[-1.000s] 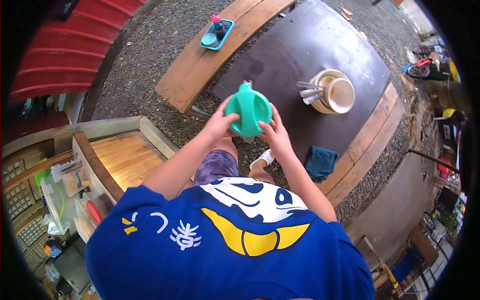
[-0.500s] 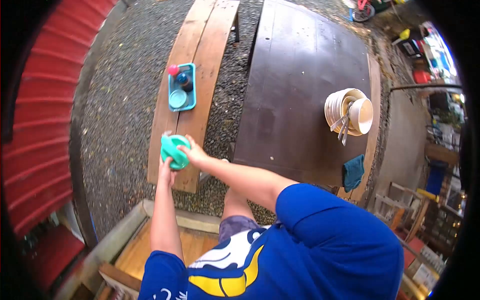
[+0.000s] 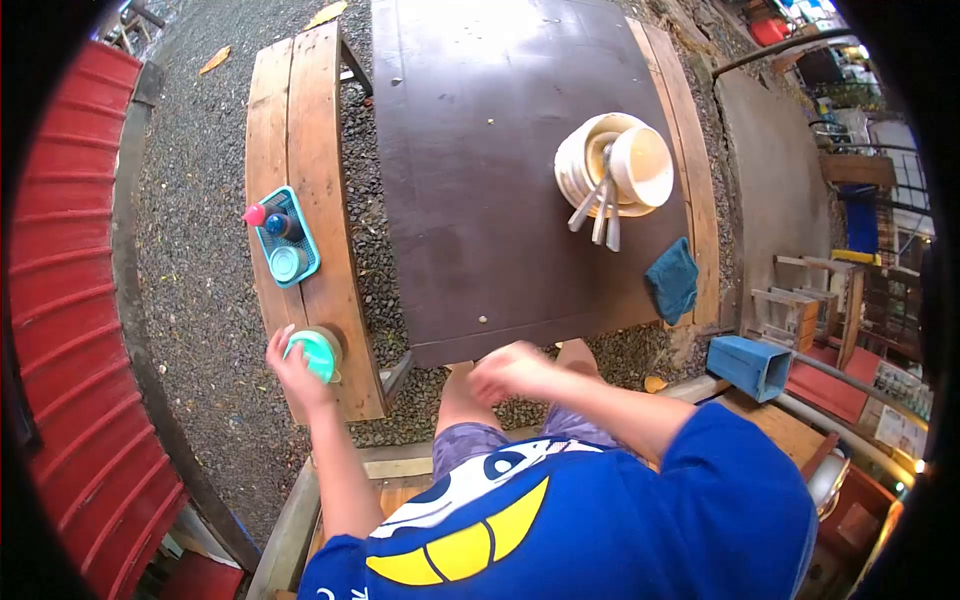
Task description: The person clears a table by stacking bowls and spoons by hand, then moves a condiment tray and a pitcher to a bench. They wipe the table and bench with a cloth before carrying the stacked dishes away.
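My left hand [image 3: 292, 368] is at the near end of the wooden bench, its fingers around the left side of a round container with a green lid [image 3: 318, 354]. The clear side of the container shows to the right of the lid. My right hand [image 3: 512, 372] is in front of the dark table's near edge, above my legs. It is smeared by motion, and I cannot make out its fingers or anything in them. Farther up the bench sits a turquoise basket [image 3: 309, 250] holding a pink-topped bottle [image 3: 255, 215], a blue-capped dark bottle [image 3: 283, 226] and a pale-lidded jar [image 3: 287, 264].
On the dark table [image 3: 470, 210] stand stacked white bowls [image 3: 575, 160] with several spoons [image 3: 599, 212]. A teal cloth [image 3: 672, 280] lies at its right corner. A second bench [image 3: 690, 150] runs along the far side. A blue bin [image 3: 745, 368] is at the right.
My right hand has left the green-lidded container and moved right, toward the table's front edge. My left hand stays at the container. The view has shifted to the right.
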`<state>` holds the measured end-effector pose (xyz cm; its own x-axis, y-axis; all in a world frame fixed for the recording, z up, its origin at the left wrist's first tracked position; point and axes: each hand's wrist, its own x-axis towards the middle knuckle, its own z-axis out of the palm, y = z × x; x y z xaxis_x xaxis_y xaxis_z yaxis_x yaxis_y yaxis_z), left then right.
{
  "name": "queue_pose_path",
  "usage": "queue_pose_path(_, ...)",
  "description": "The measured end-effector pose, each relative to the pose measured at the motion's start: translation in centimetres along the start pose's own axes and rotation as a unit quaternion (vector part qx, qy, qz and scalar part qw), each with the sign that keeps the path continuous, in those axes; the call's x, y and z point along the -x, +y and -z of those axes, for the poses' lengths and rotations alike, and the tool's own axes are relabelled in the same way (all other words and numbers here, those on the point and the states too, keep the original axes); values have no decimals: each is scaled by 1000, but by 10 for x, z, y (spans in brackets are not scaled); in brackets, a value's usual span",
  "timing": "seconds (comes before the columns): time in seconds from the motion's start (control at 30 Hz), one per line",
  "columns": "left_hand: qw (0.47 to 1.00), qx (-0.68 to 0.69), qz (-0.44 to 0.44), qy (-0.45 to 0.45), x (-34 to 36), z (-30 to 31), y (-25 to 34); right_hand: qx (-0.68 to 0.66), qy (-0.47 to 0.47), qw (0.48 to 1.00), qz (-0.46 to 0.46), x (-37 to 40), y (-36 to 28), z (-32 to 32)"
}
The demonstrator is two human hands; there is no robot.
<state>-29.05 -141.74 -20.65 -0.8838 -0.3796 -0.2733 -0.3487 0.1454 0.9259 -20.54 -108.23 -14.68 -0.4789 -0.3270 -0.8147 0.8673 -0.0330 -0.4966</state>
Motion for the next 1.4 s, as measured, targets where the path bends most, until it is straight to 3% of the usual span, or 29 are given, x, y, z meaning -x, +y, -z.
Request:
queue_pose_path(0.03, 990, -5, -86, -109, 12, -49, 43, 21, 120, 990, 78, 28, 0, 52)
queue_pose_path(0.07, 959, 197, 32, -200, 33, -107, 98, -10, 255, 958, 127, 52, -3, 100)
queue_pose_path(0.1, 913, 247, 68, -317, 44, -154, 130, -40, 330, 929, 161, 59, 6, 163)
queue_pose_path(0.13, 899, 202, 61, -384, 49, -202, 141, -154, 380, 888, 206, 74, -8, 201)
queue_pose_path(0.2, 888, 133, 41, -438, 46, -290, 155, -185, 342, 888, 245, 72, -29, 273)
queue_pose_path(0.3, 886, 48, 183, -422, 21, -376, 130, -120, 234, 920, 291, 58, -68, 323)
queue_pose_path(0.37, 800, 126, 269, -522, 25, -385, 119, -81, 185, 946, 255, 36, -92, 347)
queue_pose_path(0.4, 785, 147, 283, -531, 32, -382, 111, -62, 155, 953, 253, 36, -107, 351)
queue_pose_path(0.43, 735, 219, 325, -554, 31, -379, 92, -40, 125, 959, 250, 36, -122, 356)
queue_pose_path(0.5, 766, 289, 343, -462, 62, -387, 90, -2, 31, 979, 203, 27, -144, 368)
queue_pose_path(0.63, 782, 351, 296, -422, 89, -408, 106, 29, -91, 978, 187, 31, -165, 367)
queue_pose_path(0.7, 767, 343, 282, -463, 93, -408, 116, 29, -69, 980, 183, 27, -165, 367)
queue_pose_path(0.87, 796, 342, 266, -422, 109, -416, 127, 33, -52, 976, 211, 21, -159, 368)
queue_pose_path(1.0, 773, 373, 250, -448, 123, -429, 132, 10, -26, 971, 237, 60, -148, 376)
queue_pose_path(1.03, 788, 365, 226, -441, 133, -435, 136, -4, -11, 968, 249, 71, -146, 379)
queue_pose_path(1.1, 729, 356, 265, -521, 128, -445, 134, -30, 25, 963, 267, 88, -131, 400)
queue_pose_path(1.2, 800, 297, 252, -458, 168, -491, 141, -99, 43, 944, 311, 133, -97, 437)
queue_pose_path(1.3, 781, 239, 263, -513, 211, -542, 147, -141, 112, 929, 325, 178, -57, 478)
queue_pose_path(1.37, 812, 161, 241, -506, 271, -580, 181, -182, 142, 913, 337, 202, -23, 508)
queue_pose_path(1.4, 776, 143, 241, -565, 260, -605, 148, -201, 180, 908, 320, 215, -3, 523)
